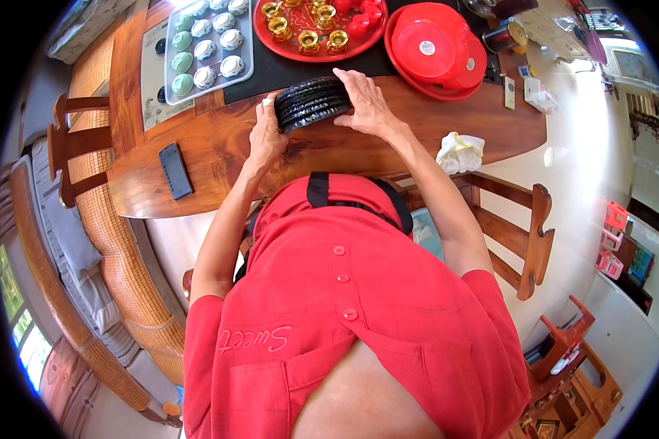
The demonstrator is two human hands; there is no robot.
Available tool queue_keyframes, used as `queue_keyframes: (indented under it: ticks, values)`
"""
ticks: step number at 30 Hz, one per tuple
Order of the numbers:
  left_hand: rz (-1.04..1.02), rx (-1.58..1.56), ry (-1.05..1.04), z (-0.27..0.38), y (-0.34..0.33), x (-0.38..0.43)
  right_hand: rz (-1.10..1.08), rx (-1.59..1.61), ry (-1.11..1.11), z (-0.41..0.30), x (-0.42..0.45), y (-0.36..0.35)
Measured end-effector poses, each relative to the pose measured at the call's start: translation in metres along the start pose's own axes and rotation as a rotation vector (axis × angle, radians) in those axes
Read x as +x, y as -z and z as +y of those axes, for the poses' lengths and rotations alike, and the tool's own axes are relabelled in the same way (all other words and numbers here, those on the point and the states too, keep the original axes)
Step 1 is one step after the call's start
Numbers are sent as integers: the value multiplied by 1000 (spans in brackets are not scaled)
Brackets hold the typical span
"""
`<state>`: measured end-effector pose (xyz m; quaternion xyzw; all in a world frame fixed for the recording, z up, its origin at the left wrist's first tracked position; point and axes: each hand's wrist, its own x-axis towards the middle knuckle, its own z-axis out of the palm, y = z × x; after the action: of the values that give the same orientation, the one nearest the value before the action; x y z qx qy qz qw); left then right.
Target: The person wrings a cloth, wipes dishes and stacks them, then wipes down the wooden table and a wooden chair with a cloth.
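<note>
A stack of glossy black dishes (314, 105) with ridged edges is between my two hands at the table's near side. Its layered rims face me, and the top surface is barely visible. My left hand (267, 134), with a ring on one finger, presses against the stack's left end. At the right end, my right hand (369, 105) curves around the rims with thumb and fingers spread. Whether the stack's underside touches the wooden table (329, 153) cannot be made out.
Beyond the stack are a red round tray (263, 41) with gold cups (308, 42) and red cups, and red plastic plates (431, 49). A clear tray (247, 60) of small cups stands left. A phone (175, 170) and crumpled cloth (461, 152) lie nearer me. A wooden chair (505, 230) stands right.
</note>
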<state>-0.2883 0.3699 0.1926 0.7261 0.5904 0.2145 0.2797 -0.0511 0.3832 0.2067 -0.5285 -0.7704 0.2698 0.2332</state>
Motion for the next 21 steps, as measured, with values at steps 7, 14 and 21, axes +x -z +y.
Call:
queue_keyframes:
  ticks: [7, 14, 21]
  values:
    - [27, -360, 74, -22, -18, -1, -32, -247, 260, -47, 22, 13]
    - [-100, -449, 105, -40, -25, 6, 3, -315, 266, -37, 33, -17]
    - [-78, -371, 46, -42, -24, 6, 113, -380, 410, -43, 23, -17]
